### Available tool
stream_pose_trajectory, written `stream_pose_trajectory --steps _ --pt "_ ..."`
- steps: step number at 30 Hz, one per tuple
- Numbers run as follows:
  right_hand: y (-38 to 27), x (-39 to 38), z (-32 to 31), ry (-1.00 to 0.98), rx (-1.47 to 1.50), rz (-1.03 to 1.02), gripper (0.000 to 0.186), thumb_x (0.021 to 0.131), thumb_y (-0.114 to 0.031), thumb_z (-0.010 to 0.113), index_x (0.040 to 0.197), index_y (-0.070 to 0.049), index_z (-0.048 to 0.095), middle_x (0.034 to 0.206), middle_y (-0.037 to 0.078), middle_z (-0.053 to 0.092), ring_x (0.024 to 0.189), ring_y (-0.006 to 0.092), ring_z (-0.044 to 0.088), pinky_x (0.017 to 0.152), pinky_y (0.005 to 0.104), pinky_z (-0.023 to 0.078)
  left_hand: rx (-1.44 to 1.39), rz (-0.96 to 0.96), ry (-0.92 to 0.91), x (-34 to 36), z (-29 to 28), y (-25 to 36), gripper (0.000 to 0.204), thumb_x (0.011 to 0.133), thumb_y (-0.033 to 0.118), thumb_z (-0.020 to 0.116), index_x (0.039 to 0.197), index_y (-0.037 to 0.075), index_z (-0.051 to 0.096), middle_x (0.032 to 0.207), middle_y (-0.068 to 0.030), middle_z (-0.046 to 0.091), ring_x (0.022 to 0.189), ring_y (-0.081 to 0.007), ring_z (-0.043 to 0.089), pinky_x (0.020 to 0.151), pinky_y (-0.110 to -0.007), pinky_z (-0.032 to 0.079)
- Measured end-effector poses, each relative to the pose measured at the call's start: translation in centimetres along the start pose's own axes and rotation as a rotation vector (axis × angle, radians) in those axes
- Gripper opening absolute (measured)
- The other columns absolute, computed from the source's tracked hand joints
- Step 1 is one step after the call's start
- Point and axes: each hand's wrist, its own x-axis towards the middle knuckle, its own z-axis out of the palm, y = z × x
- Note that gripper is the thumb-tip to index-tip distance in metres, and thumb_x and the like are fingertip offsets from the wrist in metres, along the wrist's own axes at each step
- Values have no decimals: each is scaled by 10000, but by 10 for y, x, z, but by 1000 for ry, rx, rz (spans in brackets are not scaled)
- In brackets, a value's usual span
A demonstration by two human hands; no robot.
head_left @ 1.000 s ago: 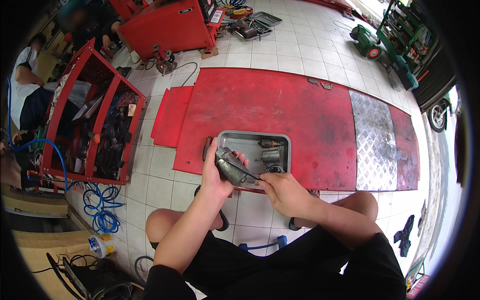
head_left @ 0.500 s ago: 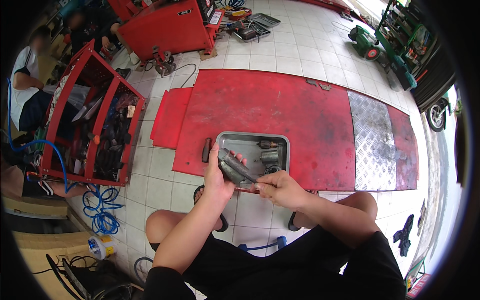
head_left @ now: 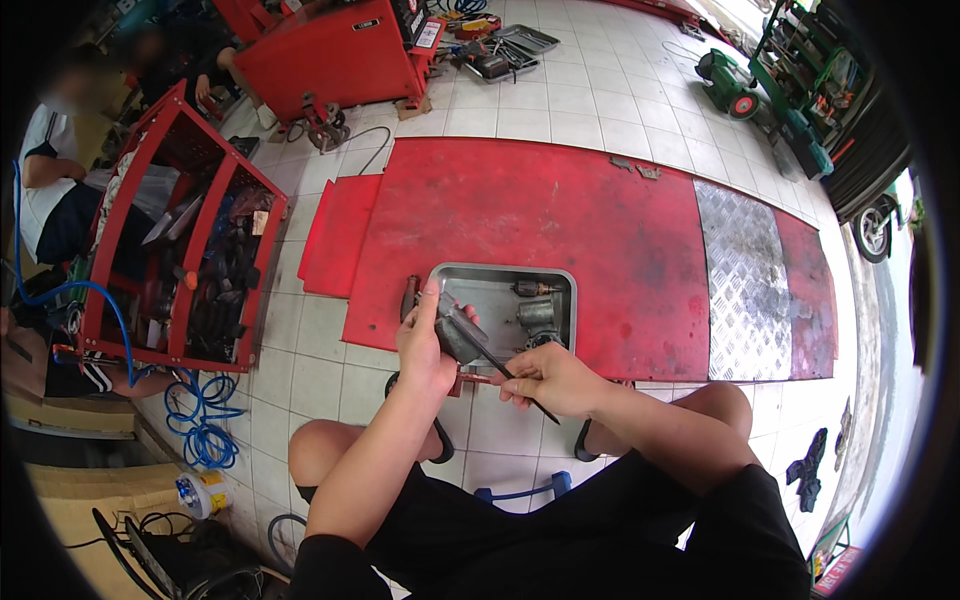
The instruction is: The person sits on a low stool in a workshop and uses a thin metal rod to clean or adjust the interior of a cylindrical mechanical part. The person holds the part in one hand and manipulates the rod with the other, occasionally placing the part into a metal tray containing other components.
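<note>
My left hand [head_left: 424, 350] grips a dark grey metal part [head_left: 458, 342], rounded like a small motor housing, over the near left side of a grey metal tray [head_left: 500, 269]. A thin, dark rod-like tool [head_left: 541, 408] is pinched in my right hand [head_left: 552, 380]. Its upper end lies against or beside the metal part; the other end points down past my fingers. Inside the tray are a small armature-like piece [head_left: 536, 289] and a grey metal cylinder [head_left: 536, 313]. A dark-handled tool [head_left: 409, 292] lies left of the tray, partly behind my left hand.
The tray rests on a red lift platform [head_left: 620, 270] with a tread plate [head_left: 745, 270]. To the left stand a red tool cart [head_left: 182, 352] and a coiled blue hose [head_left: 203, 425]. Two people are beyond the cart. A blue-ended stand [head_left: 562, 484] is between my feet.
The rod-like tool has slid down and toward me, its end now showing below my right hand. My left hand and the metal part have shifted slightly left and turned.
</note>
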Motion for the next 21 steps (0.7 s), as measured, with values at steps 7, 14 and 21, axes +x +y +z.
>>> stream_pose_trajectory --steps 7,14,21 --pt "-12 -5 -7 -75 -346 105 219 809 -58 789 796 56 602 660 101 679 664 147 700 651 279 568 79 -107 9 -2 -2 -16 338 860 315 781 863 61 558 795 -76 610 709 -245 659 648 -392 585" --pt "-7 -4 -3 -308 -6 175 199 901 -60 672 1042 78 644 921 154 708 802 195 718 705 306 583 143 -162 -32 1 -6 -22 349 839 325 801 872 71 564 788 -63 608 690 -236 659 629 -373 581" --pt "-9 -2 -10 -423 -55 159 358 879 -110 717 1158 96 626 901 134 708 839 196 710 713 288 576 127 -262 -19 -1 -6 -19 356 837 347 799 903 72 583 790 -78 617 679 -234 653 620 -380 570"
